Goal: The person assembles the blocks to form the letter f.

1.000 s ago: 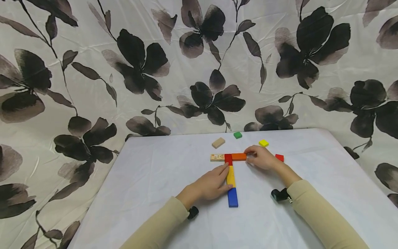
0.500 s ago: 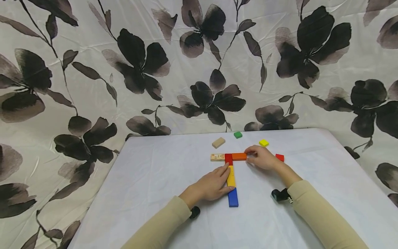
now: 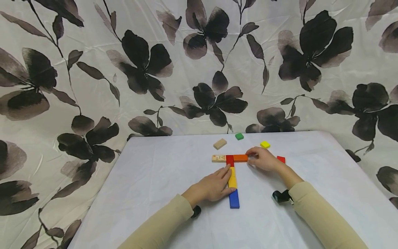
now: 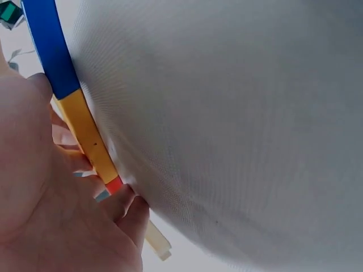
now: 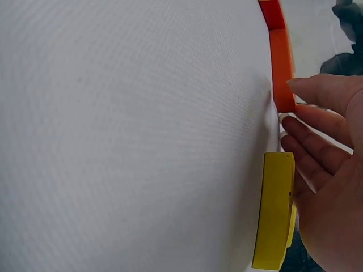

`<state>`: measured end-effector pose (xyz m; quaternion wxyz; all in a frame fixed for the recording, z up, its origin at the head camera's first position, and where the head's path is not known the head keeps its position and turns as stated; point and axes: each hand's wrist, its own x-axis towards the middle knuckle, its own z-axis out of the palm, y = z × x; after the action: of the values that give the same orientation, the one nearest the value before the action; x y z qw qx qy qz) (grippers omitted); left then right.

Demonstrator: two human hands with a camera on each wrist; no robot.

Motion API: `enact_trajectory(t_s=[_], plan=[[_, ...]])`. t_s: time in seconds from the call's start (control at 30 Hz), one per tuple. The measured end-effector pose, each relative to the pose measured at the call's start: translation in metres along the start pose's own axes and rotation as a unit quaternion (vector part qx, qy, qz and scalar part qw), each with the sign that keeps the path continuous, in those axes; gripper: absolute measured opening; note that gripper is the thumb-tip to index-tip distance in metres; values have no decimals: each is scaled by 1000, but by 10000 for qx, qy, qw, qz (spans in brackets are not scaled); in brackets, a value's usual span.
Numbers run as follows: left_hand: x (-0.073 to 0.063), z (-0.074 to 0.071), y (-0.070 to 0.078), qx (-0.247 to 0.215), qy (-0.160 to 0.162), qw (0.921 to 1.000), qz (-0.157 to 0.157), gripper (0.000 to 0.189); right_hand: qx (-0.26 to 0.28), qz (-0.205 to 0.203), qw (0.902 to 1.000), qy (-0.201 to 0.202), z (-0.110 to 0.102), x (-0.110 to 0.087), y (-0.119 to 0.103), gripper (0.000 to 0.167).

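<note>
Blocks lie end to end in a T on the white cloth. Its bar has a printed wooden block (image 3: pixel 219 158), a red block (image 3: pixel 229 160) and an orange block (image 3: pixel 240 158); its stem has a yellow block (image 3: pixel 232 177) and a blue block (image 3: pixel 234 199). My left hand (image 3: pixel 212 184) rests along the stem, fingers extended towards the red block and thumb over the yellow-blue seam. With thumb and forefinger, my right hand (image 3: pixel 263 159) pinches the orange block's right end. In the right wrist view another yellow block (image 5: pixel 274 209) shows close by the palm.
Beyond the T lie a plain wooden block (image 3: pixel 220 144), a green block (image 3: pixel 239 136) and a small yellow block (image 3: pixel 265 144). A second red block (image 3: pixel 281 159) lies by my right wrist. Floral fabric (image 3: pixel 220 101) hangs behind the table's far edge.
My left hand has shifted slightly right, with its thumb reaching farther across the stem. My right hand stays at the orange block's end. The head view has tilted slightly.
</note>
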<state>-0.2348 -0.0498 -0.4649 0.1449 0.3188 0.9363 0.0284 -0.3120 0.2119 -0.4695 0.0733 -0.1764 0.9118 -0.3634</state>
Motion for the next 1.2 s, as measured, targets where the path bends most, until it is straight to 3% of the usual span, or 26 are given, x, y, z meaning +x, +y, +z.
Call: enact_trajectory(t_s=[0.63, 0.9, 1.2], plan=[[1, -3, -1, 128, -99, 9999, 7, 84, -258, -536, 9981, -125, -6, 4, -1, 41], [1, -2, 1, 179, -145, 9997, 25, 84, -349, -331, 9988, 18, -11, 7, -6, 39], [1, -1, 0, 177, -173, 9997, 7, 84, -310, -270, 9990, 181, -9, 29, -18, 46]])
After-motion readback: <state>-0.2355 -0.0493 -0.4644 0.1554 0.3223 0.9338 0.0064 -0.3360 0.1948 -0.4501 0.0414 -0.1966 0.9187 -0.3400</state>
